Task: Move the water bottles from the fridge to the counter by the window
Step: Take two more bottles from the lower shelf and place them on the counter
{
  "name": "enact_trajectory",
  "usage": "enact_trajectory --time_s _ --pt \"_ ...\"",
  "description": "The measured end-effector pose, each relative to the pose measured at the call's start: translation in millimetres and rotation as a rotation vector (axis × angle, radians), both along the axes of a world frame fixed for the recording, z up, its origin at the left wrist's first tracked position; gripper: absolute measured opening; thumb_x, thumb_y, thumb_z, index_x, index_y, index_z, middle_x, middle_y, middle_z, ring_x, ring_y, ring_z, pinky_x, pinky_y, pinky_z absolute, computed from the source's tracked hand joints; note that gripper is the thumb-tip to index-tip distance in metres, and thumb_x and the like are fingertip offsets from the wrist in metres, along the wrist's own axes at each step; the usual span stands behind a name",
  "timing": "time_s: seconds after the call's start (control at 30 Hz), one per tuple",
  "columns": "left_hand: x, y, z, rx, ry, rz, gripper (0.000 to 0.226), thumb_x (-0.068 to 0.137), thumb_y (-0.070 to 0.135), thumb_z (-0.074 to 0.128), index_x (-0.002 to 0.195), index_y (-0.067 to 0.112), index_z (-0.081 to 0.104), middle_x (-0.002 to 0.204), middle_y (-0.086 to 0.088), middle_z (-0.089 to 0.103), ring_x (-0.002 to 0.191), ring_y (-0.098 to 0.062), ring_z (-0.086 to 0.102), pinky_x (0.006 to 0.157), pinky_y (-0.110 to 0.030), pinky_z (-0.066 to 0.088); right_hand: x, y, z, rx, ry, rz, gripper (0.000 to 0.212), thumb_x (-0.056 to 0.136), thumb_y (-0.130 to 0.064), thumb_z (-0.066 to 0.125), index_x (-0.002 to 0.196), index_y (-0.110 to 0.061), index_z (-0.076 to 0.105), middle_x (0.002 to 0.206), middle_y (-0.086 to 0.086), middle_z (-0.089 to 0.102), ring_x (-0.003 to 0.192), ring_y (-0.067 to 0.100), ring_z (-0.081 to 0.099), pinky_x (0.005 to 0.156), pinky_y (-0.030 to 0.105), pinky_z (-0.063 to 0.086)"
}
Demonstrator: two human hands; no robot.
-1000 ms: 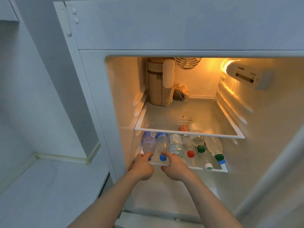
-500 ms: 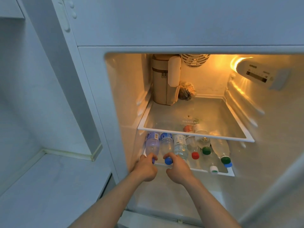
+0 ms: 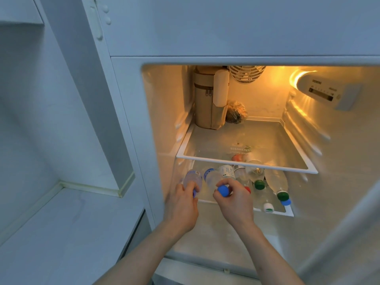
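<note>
Left hand (image 3: 182,199) and right hand (image 3: 233,199) each pinch a clear blue-capped plastic bottle's neck (image 3: 212,178) at the lower glass shelf's (image 3: 286,212) front-left edge; the wet necks may slip, or dragging them out may nudge the neighbouring bottles off the shelf.

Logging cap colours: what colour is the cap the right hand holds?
Blue; the cap between the right hand's fingers shows in the head view.

bottles (image 3: 226,177) lying side by side on lower shelf (image 3: 287,212) at 6 o'clock in fridge (image 3: 164,120), upper shelf (image 3: 246,161) above, pouch (image 3: 205,108) at its 11 o'clock corner, bag (image 3: 235,115) just right of pouch, surface (image 3: 61,233) at 8 o'clock outside fridge
</note>
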State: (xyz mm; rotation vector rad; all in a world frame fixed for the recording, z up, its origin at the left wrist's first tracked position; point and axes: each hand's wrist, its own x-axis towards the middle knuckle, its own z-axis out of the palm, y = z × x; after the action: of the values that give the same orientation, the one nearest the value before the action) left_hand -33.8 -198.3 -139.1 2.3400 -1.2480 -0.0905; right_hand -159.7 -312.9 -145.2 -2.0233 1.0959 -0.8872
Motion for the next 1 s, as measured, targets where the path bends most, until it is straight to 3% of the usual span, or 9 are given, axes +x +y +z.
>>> enact_trajectory --time_s 0.07,0.17,0.23,0.47,0.7,1.0 --pt "-2 5 11 -0.031 -0.054 -0.011 0.015 0.103 0.027 0.049 0.117 0.032 0.045 0.113 0.001 0.051 0.085 -0.021 0.053 0.073 -0.039 0.051 -5 1 9 -0.025 -0.016 -0.011 0.020 0.082 -0.019 0.077 0.091 -0.034 0.066 0.087 -0.017 0.063 0.080 0.000 0.057 0.064 0.013 0.037" --pt "-6 16 28 -0.047 -0.108 -0.005 0.016 0.106 0.028 0.046 0.121 0.034 0.045 0.116 0.005 0.049 0.081 -0.019 0.047 0.066 -0.034 0.045 -12 5 22 -0.086 -0.062 -0.030 0.019 0.084 -0.021 0.076 0.089 -0.035 0.065 0.086 -0.014 0.064 0.079 0.010 0.059 0.068 0.031 0.045" --pt "-7 24 38 -0.055 -0.126 -0.007 0.016 0.107 0.030 0.043 0.121 0.035 0.045 0.117 0.006 0.050 0.086 -0.021 0.051 0.066 -0.036 0.049 -16 8 29 -0.109 -0.076 -0.036 0.019 0.085 -0.023 0.075 0.089 -0.036 0.064 0.087 -0.012 0.065 0.081 0.017 0.059 0.069 0.035 0.046" --pt "-8 67 52 -0.032 -0.108 -0.011 0.012 0.108 0.039 0.039 0.118 0.038 0.046 0.105 0.008 0.054 0.078 -0.017 0.057 0.065 -0.030 0.043 -33 22 56 -0.147 0.017 0.049 0.008 0.088 -0.037 0.069 0.089 -0.039 0.061 0.084 -0.015 0.064 0.077 0.013 0.063 0.068 0.044 0.058" --pt "-23 134 41 -0.005 -0.006 -0.041 0.003 0.104 0.042 0.045 0.107 0.040 0.046 0.099 0.012 0.058 0.083 -0.014 0.058 0.075 -0.035 0.051 -56 73 71 -0.053 0.266 0.323 0.009 0.094 -0.037 0.070 0.087 -0.038 0.065 0.084 -0.015 0.067 0.059 0.003 0.070 0.061 0.027 0.057" --pt "-50 232 34 -0.051 0.126 0.042 0.003 0.101 0.041 0.053 0.102 0.039 0.052 0.083 0.017 0.055 0.077 -0.005 0.055 0.063 -0.021 0.037 -75 153 75 -0.048 0.287 0.462 0.010 0.088 -0.034 0.072 0.084 -0.040 0.065 0.086 -0.023 0.067 0.069 0.006 0.069 0.070 0.038 0.059"
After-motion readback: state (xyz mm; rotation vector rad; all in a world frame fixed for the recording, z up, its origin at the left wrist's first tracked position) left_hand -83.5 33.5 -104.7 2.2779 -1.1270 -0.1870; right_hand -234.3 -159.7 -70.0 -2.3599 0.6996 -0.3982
